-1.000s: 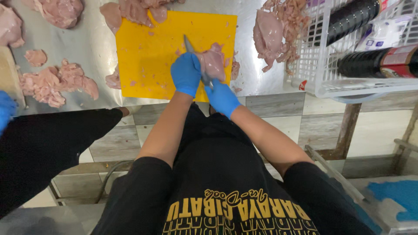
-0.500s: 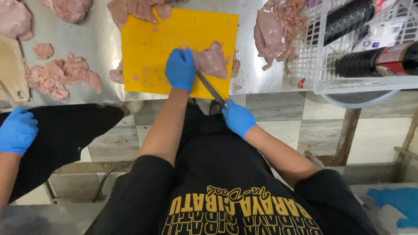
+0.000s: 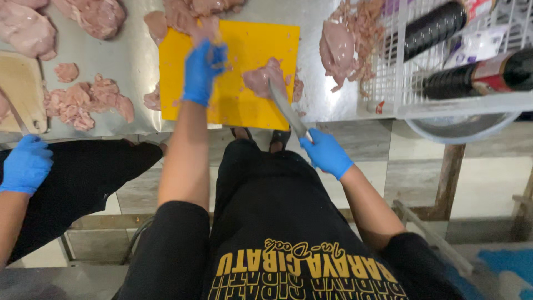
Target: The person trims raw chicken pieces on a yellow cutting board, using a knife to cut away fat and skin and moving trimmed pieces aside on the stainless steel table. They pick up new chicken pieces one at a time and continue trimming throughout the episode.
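While my right hand (image 3: 327, 153) grips the knife (image 3: 287, 109), blade angling up-left onto the meat piece (image 3: 262, 79) on the yellow board (image 3: 244, 105), my left hand's (image 3: 202, 72) blurred fingers hover nearby left, their state unclear.

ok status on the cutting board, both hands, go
Left hand gloved, reaching over yellow cutting board toward meat pile, holding nothing visible. Right hand gripping knife, blade tip at meat piece. Nothing blocking.
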`<state>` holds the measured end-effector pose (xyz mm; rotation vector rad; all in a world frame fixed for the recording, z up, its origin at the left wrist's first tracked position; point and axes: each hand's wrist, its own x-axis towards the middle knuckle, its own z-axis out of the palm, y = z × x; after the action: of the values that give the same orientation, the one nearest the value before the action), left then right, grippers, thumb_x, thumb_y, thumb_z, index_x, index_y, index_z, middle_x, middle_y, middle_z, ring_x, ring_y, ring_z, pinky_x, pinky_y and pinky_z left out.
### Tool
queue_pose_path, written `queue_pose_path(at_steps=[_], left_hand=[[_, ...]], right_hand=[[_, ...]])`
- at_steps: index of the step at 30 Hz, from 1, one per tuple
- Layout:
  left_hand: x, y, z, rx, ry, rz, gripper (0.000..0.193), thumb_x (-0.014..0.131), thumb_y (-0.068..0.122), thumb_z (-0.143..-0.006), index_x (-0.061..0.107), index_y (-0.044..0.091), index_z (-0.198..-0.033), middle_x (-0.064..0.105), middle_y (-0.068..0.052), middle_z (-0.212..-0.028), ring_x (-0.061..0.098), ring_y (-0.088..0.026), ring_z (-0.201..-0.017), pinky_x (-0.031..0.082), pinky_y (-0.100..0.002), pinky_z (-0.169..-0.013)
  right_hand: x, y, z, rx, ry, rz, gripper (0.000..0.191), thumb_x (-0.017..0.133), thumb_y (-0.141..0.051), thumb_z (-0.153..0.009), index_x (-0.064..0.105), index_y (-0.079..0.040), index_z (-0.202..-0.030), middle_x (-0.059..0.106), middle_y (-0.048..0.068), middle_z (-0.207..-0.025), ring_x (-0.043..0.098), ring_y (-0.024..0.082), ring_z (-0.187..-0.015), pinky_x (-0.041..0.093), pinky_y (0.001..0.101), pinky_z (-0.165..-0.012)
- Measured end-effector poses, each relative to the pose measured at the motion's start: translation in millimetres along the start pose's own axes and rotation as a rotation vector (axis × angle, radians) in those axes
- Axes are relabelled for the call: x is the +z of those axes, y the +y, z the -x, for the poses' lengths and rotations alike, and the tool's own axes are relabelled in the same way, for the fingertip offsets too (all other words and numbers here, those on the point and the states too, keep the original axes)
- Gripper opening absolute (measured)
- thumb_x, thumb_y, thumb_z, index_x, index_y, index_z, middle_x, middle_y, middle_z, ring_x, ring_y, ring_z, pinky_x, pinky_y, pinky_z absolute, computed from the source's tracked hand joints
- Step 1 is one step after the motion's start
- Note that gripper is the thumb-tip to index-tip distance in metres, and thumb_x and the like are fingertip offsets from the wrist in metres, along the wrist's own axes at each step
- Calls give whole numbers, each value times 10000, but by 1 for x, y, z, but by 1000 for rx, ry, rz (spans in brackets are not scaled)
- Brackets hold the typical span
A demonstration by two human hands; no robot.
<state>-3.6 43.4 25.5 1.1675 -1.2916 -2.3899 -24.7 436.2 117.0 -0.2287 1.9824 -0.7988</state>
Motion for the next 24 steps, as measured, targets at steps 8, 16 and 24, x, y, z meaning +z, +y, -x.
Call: queue_pose_path(at_steps=[8, 16, 24], left_hand=[[48, -60, 35, 980, 272, -1163, 289, 641, 265, -1013, 574, 63, -818, 601, -177, -817, 592, -400, -801, 445, -515, -702], [90, -112, 42, 779, 522, -1460, 212, 556, 283, -989, 600, 106, -881, 616, -121, -915, 594, -346, -894, 411, -511, -746], [76, -116, 36, 845, 427, -1464, 198, 546, 260, -998, 604, 110, -881, 617, -104, -917, 590, -334, -915, 414, -497, -760]], right_hand=[[36, 2, -42, -98, 136, -33, 306, 599, -311, -976, 591, -11, -1037, 648, 202, -669, 680, 327, -533, 533, 444, -538], [30, -30, -45, -102, 201, 151, 340, 577, -314, -973, 606, -15, -1134, 674, 285, -762, 693, 447, -695, 560, 507, -658], [48, -55, -103, -349, 428, 447, 316, 564, -312, -1011, 563, -23, -1141, 703, 267, -836, 677, 482, -768, 518, 602, -678]])
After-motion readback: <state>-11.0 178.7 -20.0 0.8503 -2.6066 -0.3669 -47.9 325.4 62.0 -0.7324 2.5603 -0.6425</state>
